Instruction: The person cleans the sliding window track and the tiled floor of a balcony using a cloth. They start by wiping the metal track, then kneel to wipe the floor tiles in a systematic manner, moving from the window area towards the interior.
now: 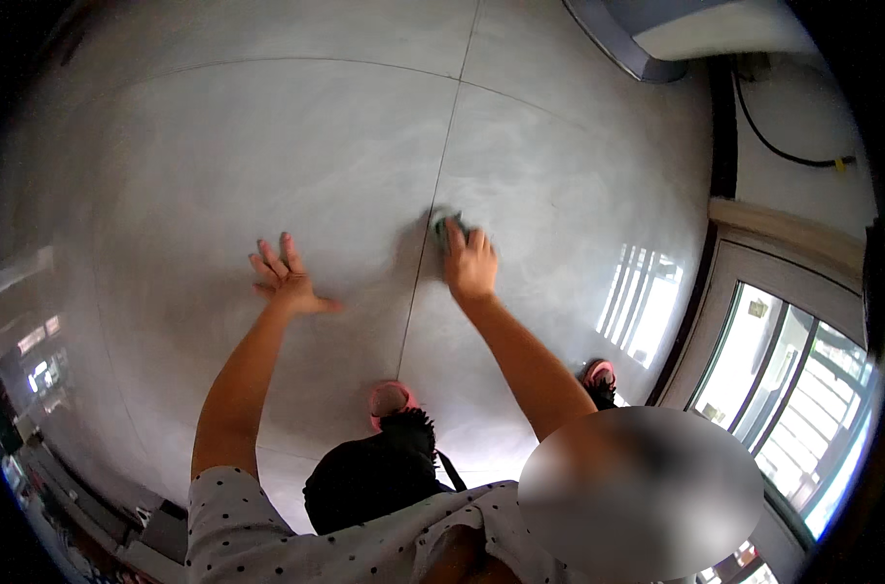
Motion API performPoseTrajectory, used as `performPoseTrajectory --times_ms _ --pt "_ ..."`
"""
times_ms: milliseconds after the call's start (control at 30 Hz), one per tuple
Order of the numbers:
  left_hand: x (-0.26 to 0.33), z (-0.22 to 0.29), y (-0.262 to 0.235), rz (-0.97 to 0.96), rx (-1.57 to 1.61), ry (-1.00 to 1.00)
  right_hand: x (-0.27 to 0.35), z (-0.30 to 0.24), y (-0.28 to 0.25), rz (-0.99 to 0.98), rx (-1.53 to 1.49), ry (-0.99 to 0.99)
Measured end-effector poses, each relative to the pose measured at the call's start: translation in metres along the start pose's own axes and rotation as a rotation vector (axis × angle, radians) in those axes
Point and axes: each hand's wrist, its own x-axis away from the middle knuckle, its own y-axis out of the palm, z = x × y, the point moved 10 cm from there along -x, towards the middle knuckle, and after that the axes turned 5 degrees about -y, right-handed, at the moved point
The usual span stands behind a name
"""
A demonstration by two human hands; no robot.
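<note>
My right hand [473, 265] is closed over a small dark green pad [440, 222]. The pad is pressed against the glossy grey tiled floor [199, 165], close to a dark joint line between tiles. Blur and my fingers hide much of it, so its exact kind is unclear. To the left, my left hand [288, 287] is spread wide with the fingers apart. It holds nothing and is at the floor, though I cannot tell how firmly it rests there.
Pink sandals [382, 397] are on my feet near the bottom. A glazed door [729, 311] stands at the right, with a black cable [778, 148] on the wall above it. A grey-blue curved object [647, 58] sits at the upper right. Dark clutter [82, 496] lines the lower left.
</note>
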Motion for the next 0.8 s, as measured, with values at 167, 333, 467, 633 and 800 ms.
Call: performPoseTrajectory --times_ms 167,333,467,633,800 --pt "0.002 -0.002 0.002 -0.072 -0.048 -0.025 0.009 0.000 -0.004 0.045 0.090 0.022" --pt "-0.001 -0.002 0.004 -0.095 -0.033 -0.023 0.013 -0.001 0.000 0.197 0.146 0.013" --pt "-0.005 -0.001 0.009 -0.064 -0.044 -0.021 -0.004 -0.004 -0.005 0.242 0.206 0.039" --pt "0.005 0.003 0.003 -0.086 -0.053 0.001 0.013 0.002 0.011 0.093 0.165 0.050" --pt "0.001 -0.001 -0.001 -0.055 -0.011 0.006 -0.064 -0.023 -0.039 0.143 -0.153 0.048"
